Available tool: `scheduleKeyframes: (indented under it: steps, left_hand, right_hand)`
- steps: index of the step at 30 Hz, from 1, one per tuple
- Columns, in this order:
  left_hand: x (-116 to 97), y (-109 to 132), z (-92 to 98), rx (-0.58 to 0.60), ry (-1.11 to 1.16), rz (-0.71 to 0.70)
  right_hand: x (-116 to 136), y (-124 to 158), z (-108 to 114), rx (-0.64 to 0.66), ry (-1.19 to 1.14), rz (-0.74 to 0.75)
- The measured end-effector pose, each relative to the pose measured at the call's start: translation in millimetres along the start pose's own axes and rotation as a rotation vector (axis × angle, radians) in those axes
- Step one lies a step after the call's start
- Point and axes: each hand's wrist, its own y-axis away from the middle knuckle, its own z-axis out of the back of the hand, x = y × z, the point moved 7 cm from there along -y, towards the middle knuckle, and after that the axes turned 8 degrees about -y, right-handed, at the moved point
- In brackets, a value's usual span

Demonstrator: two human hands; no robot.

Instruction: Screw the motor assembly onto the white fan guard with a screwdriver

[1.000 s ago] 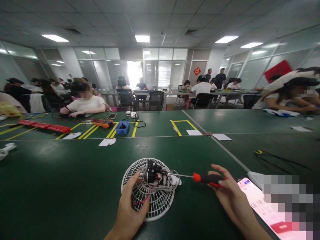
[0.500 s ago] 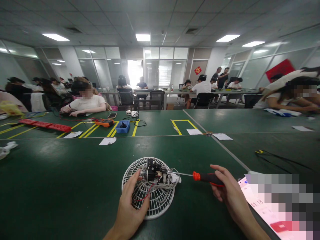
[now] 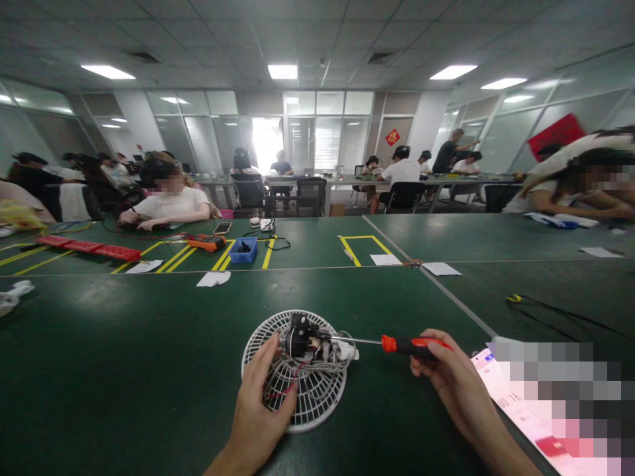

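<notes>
A white round fan grille (image 3: pixel 302 403) lies flat on the green table (image 3: pixel 124 370). A small black motor with white and red wires (image 3: pixel 302 344) sits on top of it. My left hand (image 3: pixel 258 410) rests on the grille's near left side, fingers curled over the wires and against the motor. My right hand (image 3: pixel 444 377) is closed round the red and black handle of a screwdriver (image 3: pixel 397 344). The thin shaft lies level and points left, its tip at the motor.
A phone (image 3: pixel 516 410) with a lit screen lies at my right. Papers (image 3: pixel 439 269), a blue tray (image 3: pixel 244 251), an orange meter (image 3: pixel 206 244) and red strips (image 3: pixel 89 248) sit farther back. A black cable (image 3: pixel 555 314) lies at right. Several people sit at the tables around.
My right hand's fingers have closed more tightly round the screwdriver handle and shifted slightly left. The left hand and grille have barely moved. People at the back have shifted.
</notes>
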Motion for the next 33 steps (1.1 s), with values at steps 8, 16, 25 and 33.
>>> scheduleKeyframes:
  steps: [8, 16, 25, 33]
  left_hand:
    - [1.1, -2.3, 0.0, 0.006, 0.008, 0.033]
    - [3.1, -1.9, 0.9, -0.004, 0.007, 0.042]
    - [2.8, -1.4, 0.2, 0.007, 0.008, 0.060]
    - [-1.7, -3.5, 2.1, 0.002, -0.016, 0.024]
  right_hand:
    - [1.5, 2.9, -4.2, 0.004, 0.011, 0.020]
    - [-2.1, -5.3, 0.6, 0.024, 0.399, 0.006]
    - [-2.3, -6.1, 0.2, 0.086, 0.214, 0.011]
    - [-0.4, -5.8, 9.0, 0.006, 0.078, 0.057]
